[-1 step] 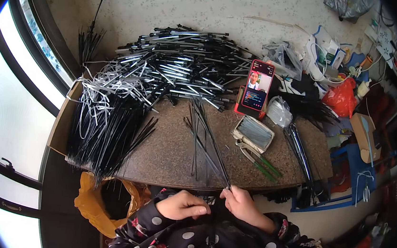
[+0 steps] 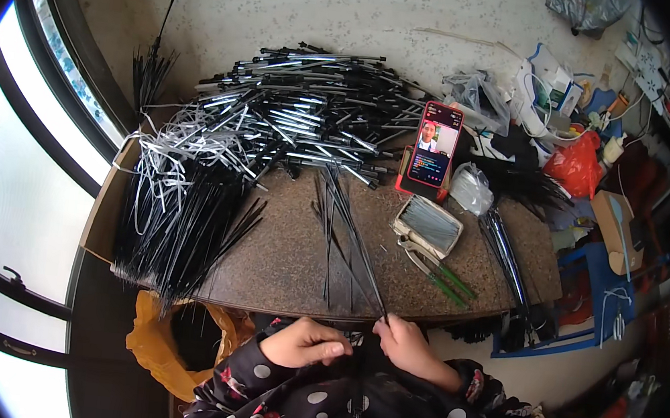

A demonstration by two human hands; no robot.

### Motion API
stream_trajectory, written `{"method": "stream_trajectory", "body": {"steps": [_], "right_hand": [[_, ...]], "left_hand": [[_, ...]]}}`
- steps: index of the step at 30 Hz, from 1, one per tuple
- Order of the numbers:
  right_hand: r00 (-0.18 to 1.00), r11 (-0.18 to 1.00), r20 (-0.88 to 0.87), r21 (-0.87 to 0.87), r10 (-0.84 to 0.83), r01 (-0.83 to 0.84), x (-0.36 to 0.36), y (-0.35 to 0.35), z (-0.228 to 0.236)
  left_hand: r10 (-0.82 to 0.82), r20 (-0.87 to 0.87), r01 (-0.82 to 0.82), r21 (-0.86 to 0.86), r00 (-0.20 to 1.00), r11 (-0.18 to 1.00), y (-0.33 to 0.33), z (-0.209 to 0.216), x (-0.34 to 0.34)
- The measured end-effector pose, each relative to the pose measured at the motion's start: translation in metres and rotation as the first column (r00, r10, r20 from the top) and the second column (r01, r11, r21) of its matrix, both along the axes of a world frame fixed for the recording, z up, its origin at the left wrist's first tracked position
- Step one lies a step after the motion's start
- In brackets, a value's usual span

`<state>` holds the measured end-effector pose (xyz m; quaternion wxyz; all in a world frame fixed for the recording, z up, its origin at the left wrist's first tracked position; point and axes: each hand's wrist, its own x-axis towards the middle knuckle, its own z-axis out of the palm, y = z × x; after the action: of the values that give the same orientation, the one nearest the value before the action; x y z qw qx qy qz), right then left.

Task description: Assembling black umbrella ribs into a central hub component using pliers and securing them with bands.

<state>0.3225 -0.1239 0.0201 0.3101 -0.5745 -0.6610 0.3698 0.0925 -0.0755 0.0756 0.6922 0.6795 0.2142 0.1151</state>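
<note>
Strands (image 2: 366, 262) (black), ends in right hand (image 2: 407, 348)

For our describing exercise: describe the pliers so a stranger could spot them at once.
On the brown table, find the propped phone, then the small box in front of it. Just below that box lie the pliers, the only thing on the table with green handles.

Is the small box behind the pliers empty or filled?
Filled, at least on top: thin grey rods cover the inside of the box; depth hidden.
</note>
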Motion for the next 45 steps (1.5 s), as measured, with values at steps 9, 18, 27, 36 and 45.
{"method": "stream_trajectory", "body": {"steps": [9, 18, 27, 36, 45], "right_hand": [[0.617, 0.853, -0.747, -0.47, -0.247, -0.228, 0.008, 0.003, 0.047], [0.9, 0.918, -0.205, -0.014, 0.385, -0.396, -0.025, -0.013, 0.024], [0.988, 0.986, -0.126, 0.147, 0.092, -0.073, -0.004, -0.003, 0.004], [0.894, 0.998, 0.445, 0.003, 0.052, -0.06, 0.068, -0.02, -0.036], [0.939, 0.983, -0.309, 0.054, -0.151, 0.175, -0.009, -0.003, 0.03]], "left_hand": [[0.473, 0.085, -0.478, 0.062, 0.877, 0.876, 0.029, 0.019, -0.022], [0.802, 0.422, -0.627, -0.503, 0.422, 0.595, 0.071, 0.053, 0.023], [0.798, 0.546, -0.645, -0.519, 0.255, 0.561, 0.111, 0.1, -0.009], [0.621, 0.753, -0.763, -0.265, 0.219, 0.589, 0.122, 0.123, -0.08], [0.917, 0.288, -0.756, -0.523, 0.277, 0.393, 0.089, 0.083, 0.025]]}}
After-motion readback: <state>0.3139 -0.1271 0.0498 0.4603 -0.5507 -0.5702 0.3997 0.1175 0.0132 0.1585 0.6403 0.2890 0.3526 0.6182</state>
